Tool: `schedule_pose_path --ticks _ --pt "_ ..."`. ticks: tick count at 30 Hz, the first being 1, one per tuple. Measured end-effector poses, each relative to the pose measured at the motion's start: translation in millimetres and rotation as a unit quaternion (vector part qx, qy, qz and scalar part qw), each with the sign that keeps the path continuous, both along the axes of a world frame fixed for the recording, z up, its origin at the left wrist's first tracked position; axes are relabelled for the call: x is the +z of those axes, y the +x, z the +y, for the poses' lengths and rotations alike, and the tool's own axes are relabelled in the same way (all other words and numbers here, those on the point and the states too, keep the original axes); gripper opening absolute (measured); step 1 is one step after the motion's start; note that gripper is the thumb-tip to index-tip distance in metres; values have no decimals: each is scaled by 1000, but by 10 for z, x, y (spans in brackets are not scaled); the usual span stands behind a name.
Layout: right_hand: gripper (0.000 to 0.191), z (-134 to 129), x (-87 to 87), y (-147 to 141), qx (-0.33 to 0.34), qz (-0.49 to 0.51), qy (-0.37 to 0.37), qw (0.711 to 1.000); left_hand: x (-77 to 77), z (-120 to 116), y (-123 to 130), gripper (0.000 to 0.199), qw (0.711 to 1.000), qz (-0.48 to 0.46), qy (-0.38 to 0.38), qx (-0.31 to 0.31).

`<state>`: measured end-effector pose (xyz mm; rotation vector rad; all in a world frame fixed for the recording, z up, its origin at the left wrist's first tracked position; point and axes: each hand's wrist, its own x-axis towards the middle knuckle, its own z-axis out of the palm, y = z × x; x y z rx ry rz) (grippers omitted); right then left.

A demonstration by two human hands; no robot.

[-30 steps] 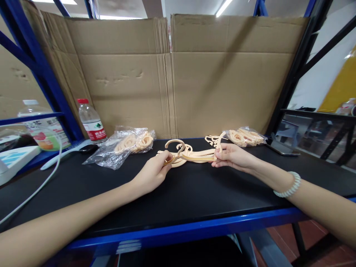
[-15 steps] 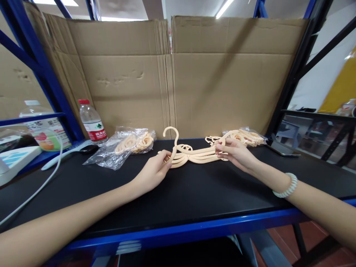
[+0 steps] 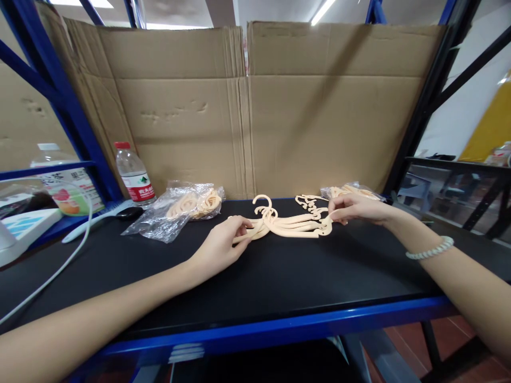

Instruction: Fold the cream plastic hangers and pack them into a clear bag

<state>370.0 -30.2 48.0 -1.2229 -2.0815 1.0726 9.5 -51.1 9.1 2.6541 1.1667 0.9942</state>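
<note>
Several cream plastic hangers (image 3: 295,226) lie overlapped on the black tabletop (image 3: 255,282), their hooks bunched near the middle. My left hand (image 3: 229,239) has its fingers closed round the left ends of the hangers. At the other side, my right hand (image 3: 351,207) pinches the right end of a hanger between thumb and fingers. Just behind that end, more cream hanger pieces (image 3: 309,202) lie on the table, partly hidden by my right hand.
A clear plastic bag with cream hangers (image 3: 191,205) lies at the left, near a red-capped water bottle (image 3: 136,178). Another bagged bunch (image 3: 351,190) is at the back right. A white cable (image 3: 75,247) curves at far left. Cardboard (image 3: 179,117) stands behind.
The upright hanger hook has come down and shifted right beside other hooks. My right hand has moved right and slightly up, now pinching the hanger's end; my left hand has barely moved.
</note>
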Motion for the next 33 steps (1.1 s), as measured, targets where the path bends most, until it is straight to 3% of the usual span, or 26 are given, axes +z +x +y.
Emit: schedule_pose_path --ticks 5,8,20,24,26,29,33 --pt "26 46 17 150 -8 -213 68 975 -61 16 0 11 998 55 -4 -30" --pt "27 77 -16 193 -25 -278 75 957 -65 18 -2 12 997 70 6 -22" --pt "14 131 -129 166 -106 -366 148 913 -30 -10 -3 18 990 130 60 -12" --pt "10 49 -166 -20 -174 -394 247 868 -37 -102 40 21 990 127 65 -14" --pt "15 -31 -204 -192 -184 -352 329 857 -33 -187 75 30 989 136 47 -22" --pt "36 -162 -303 -475 -115 -258 414 865 -17 -303 122 52 984 179 8 -22" --pt "74 -224 -472 -686 5 -277 373 885 -4 -334 139 69 969 243 -51 -14"
